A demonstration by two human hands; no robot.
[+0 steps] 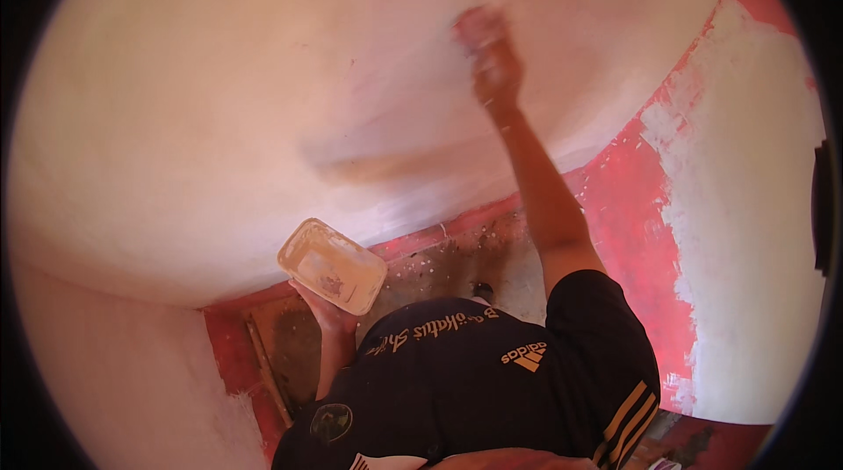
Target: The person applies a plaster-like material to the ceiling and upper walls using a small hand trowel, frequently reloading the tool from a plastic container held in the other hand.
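My right hand [498, 79] is raised high against the whitish wall [219, 101], its fingers closed round a short tool with a reddish, wide head [480, 27]. Motion smears both, so the tool's exact kind does not show; it looks like a brush. Low and to the left, my left hand [334, 316] holds a shallow rectangular plastic tub [338, 268] from below and behind, tilted toward me. Pale residue coats the tub's inside, with a small pinkish patch near its middle. Most of the left fingers are hidden behind the tub.
On the right, a red wall [623, 207] carries a large white-coated area [746, 207] with a ragged edge. A red band [421, 242] runs along the wall's foot, above a paint-spattered floor [439, 272]. A long thin stick [268, 369] stands at the lower left corner.
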